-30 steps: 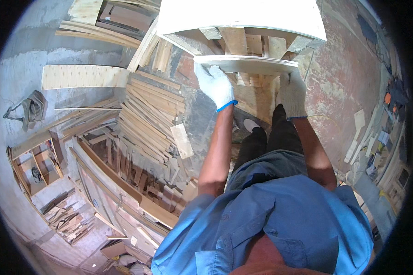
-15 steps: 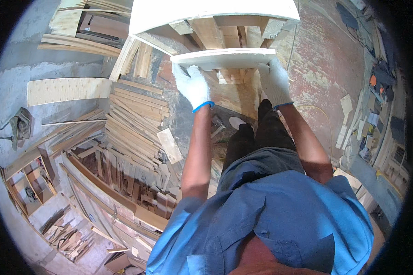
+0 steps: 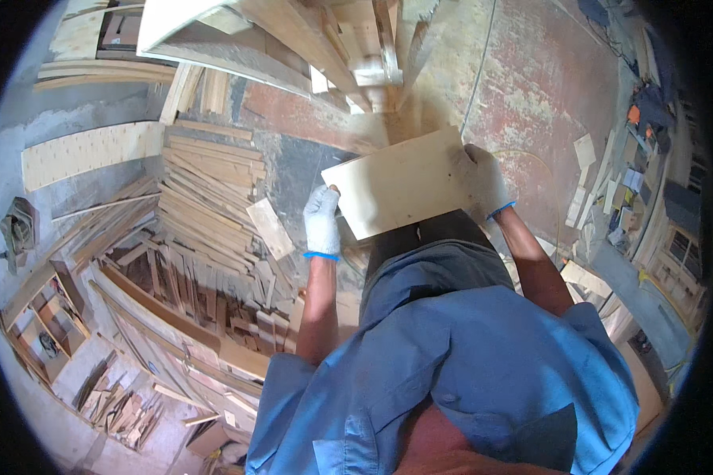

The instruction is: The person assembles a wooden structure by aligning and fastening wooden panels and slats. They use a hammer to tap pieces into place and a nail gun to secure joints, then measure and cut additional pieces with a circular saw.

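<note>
A pale rectangular wooden board [image 3: 404, 186] is held in front of my thighs, its broad face turned up and its right end tilted farther from me. My left hand [image 3: 322, 218], in a white knit glove with a blue cuff, grips the board's left end, thumb on top. My right hand [image 3: 486, 180], gloved the same way, holds the right end; its fingers are partly blurred. Beyond the board stands a wooden frame [image 3: 293, 39] with a white panel edge and open timbers inside. The board hangs apart from that frame.
Long wooden strips [image 3: 210, 186] lie stacked on the floor to my left, beside a loose pale offcut [image 3: 269, 228]. A bin of wood scraps [image 3: 206, 297] stands nearer on that side. Boards and clutter [image 3: 634, 174] line the right edge. A cable [image 3: 477, 75] crosses the floor.
The board has come away from the frame toward my body and turned from edge-on to show its broad face. Both hands moved with it. The frame now appears farther up and left in view.
</note>
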Motion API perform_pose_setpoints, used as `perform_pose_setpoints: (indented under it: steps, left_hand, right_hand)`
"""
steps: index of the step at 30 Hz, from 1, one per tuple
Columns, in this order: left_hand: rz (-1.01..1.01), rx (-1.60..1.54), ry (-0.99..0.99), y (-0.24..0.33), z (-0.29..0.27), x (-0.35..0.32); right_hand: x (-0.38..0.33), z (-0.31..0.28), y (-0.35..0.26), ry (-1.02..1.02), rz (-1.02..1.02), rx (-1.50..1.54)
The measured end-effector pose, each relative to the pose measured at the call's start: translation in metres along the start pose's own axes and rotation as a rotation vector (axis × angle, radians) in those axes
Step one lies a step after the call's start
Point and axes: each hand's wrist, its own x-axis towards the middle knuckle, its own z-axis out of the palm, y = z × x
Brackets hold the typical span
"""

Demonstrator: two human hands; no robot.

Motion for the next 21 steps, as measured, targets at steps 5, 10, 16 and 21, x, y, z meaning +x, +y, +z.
perform_pose_setpoints:
  steps: [5, 10, 16, 21]
  left_hand:
    - [-0.145, -0.206, -0.196, -0.006, 0.019, -0.035]
    - [-0.367, -0.434, -0.422, -0.035, 0.042, -0.055]
    - [-0.080, 0.103, -0.608, -0.075, 0.077, -0.066]
    - [-0.361, -0.051, -0.643, -0.097, 0.076, -0.066]
  right_hand:
    - [-0.002, -0.011, 0.057, -0.069, 0.089, -0.160]
    - [0.008, -0.025, 0.199, -0.225, -0.335, -0.991]
    - [0.005, -0.056, 0.293, -0.139, -0.262, -0.531]
    - [-0.005, -0.052, 0.228, -0.233, -0.010, -0.431]
